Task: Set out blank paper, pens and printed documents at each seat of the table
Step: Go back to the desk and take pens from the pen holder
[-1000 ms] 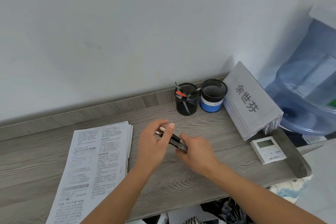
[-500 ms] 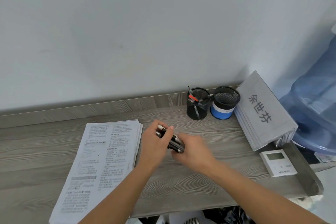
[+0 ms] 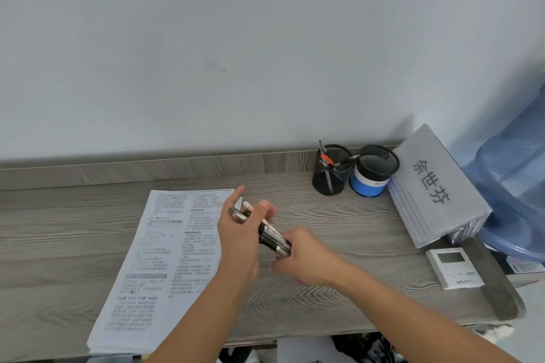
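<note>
A bundle of several black-and-silver pens (image 3: 267,231) is held over the grey wooden shelf (image 3: 339,224) between both hands. My left hand (image 3: 240,233) wraps the bundle's far end, its index finger sticking out. My right hand (image 3: 300,256) grips the near end from the right. A stack of printed documents (image 3: 165,259) lies flat on the shelf just left of my left hand, partly covered by my left forearm.
A black mesh pen cup (image 3: 331,172) with a few pens stands by the wall, next to a second mesh cup with a blue-and-white band (image 3: 373,175). Stacked grey name placards (image 3: 436,188), a small white display unit (image 3: 454,267) and a blue water jug (image 3: 519,186) sit at the right.
The view has swung left, so the shelf items sit further right in the frame. Both hands still hold the pen bundle, which now sits closer to the documents.
</note>
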Available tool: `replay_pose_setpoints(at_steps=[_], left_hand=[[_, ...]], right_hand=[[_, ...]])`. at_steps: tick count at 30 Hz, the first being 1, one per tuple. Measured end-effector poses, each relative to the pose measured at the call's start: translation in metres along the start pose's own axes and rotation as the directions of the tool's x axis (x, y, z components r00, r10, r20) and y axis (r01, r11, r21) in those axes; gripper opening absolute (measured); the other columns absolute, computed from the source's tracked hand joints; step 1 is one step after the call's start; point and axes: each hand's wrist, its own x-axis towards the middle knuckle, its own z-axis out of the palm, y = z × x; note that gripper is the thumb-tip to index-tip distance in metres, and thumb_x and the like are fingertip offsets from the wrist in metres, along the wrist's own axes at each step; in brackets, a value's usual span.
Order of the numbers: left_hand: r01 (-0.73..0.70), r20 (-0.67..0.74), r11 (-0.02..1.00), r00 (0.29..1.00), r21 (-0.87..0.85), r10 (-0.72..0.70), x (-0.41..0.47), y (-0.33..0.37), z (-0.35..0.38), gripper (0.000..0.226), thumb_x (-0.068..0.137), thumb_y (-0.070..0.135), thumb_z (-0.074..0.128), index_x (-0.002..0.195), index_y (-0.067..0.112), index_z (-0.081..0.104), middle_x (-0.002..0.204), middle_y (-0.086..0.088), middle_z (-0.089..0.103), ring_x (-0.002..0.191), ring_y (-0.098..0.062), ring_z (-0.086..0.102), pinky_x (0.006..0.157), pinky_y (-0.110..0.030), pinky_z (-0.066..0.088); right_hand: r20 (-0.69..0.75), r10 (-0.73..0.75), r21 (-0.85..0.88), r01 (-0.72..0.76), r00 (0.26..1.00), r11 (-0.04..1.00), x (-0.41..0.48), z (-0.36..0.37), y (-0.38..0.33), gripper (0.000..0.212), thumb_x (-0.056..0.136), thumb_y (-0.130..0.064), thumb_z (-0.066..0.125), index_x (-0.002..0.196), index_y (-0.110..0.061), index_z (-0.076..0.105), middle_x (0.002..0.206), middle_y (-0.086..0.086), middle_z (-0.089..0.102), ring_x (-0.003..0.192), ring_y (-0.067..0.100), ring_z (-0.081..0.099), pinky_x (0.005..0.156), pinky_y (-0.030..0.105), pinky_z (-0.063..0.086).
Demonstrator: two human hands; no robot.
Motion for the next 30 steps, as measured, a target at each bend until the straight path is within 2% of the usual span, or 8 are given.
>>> replay_pose_setpoints(at_steps=[5,7,10,12,16,19,22,30], left_hand=[[-0.065,-0.186,0.996,0.981,-0.059,0.053,0.012,0.019,-0.016,0.031,0.095,0.001,0.053,0.119,0.02,0.057,0.055,-0.006,0.051,0.041,-0.016,0.048,0.045,-0.029,0.047],[-0.108,-0.295,0.989,0.953,-0.105,0.073,0.02,0.031,-0.027,0.028,0.095,0.002,0.053,0.114,0.023,0.058,0.053,-0.004,0.048,0.041,-0.016,0.044,0.042,-0.027,0.045],[-0.168,-0.318,0.978,0.94,-0.126,0.121,0.02,0.039,-0.037,0.015,0.094,0.006,0.056,0.092,0.02,0.061,0.048,0.001,0.05,0.04,-0.016,0.044,0.045,-0.029,0.043],[-0.192,-0.274,0.98,0.947,-0.057,0.169,0.005,0.035,-0.037,0.013,0.093,0.009,0.059,0.084,0.018,0.061,0.045,0.005,0.053,0.039,-0.017,0.047,0.047,-0.03,0.042],[-0.239,-0.259,0.97,0.934,0.052,0.244,-0.028,0.033,-0.048,0.009,0.093,0.011,0.058,0.086,0.015,0.061,0.046,0.0,0.059,0.045,-0.019,0.057,0.054,-0.033,0.048],[-0.244,-0.349,0.969,0.904,0.051,0.246,-0.029,0.04,-0.069,0.012,0.094,0.007,0.056,0.086,0.015,0.061,0.045,0.001,0.056,0.042,-0.018,0.052,0.053,-0.033,0.046],[-0.251,-0.43,0.968,0.871,0.031,0.239,-0.037,0.043,-0.086,0.014,0.093,0.005,0.056,0.087,0.016,0.062,0.047,0.001,0.054,0.041,-0.017,0.049,0.052,-0.033,0.044],[-0.32,-0.624,0.902,0.778,-0.29,0.076,-0.145,0.017,-0.111,0.033,0.088,-0.003,0.059,0.118,0.012,0.057,0.072,-0.014,0.065,0.069,-0.025,0.061,0.079,-0.039,0.049]], right_hand=[[0.156,-0.087,0.362,0.025,0.984,0.932,-0.012,0.009,-0.018,0.014,0.082,-0.016,0.073,0.083,-0.012,0.059,0.069,0.01,0.061,0.052,0.016,0.056,0.048,0.026,0.043],[0.137,-0.024,0.672,-0.075,0.99,0.737,-0.017,0.022,-0.02,0.019,0.091,-0.026,0.065,0.1,-0.01,0.066,0.088,0.014,0.067,0.064,0.017,0.063,0.051,0.024,0.051],[0.172,0.193,0.938,-0.221,0.966,0.269,-0.018,0.049,-0.027,0.044,0.093,-0.045,0.056,0.111,-0.006,0.064,0.083,0.014,0.069,0.064,0.019,0.064,0.047,0.025,0.052],[0.145,0.3,0.953,-0.215,0.943,0.212,-0.016,0.063,-0.035,0.045,0.092,-0.05,0.055,0.104,-0.007,0.065,0.073,0.011,0.068,0.06,0.019,0.061,0.042,0.024,0.048],[0.055,0.396,0.914,-0.206,0.917,0.349,-0.015,0.068,-0.048,0.041,0.094,-0.046,0.055,0.098,-0.008,0.068,0.078,0.012,0.071,0.065,0.023,0.062,0.04,0.023,0.043],[0.201,0.208,0.753,-0.286,0.957,0.593,-0.021,0.069,-0.052,0.046,0.096,-0.048,0.049,0.107,-0.007,0.065,0.08,0.011,0.075,0.054,0.018,0.062,0.038,0.022,0.037],[0.333,0.053,0.527,-0.233,0.942,0.817,-0.031,0.073,-0.052,0.036,0.096,-0.049,0.048,0.093,-0.015,0.062,0.07,0.003,0.068,0.044,0.011,0.045,0.036,0.019,0.025],[0.645,-0.112,0.428,-0.235,0.756,0.873,-0.069,0.095,-0.03,0.035,0.096,-0.041,0.051,0.072,-0.016,0.049,0.057,0.005,0.048,0.037,0.009,0.022,0.038,0.017,0.012]])
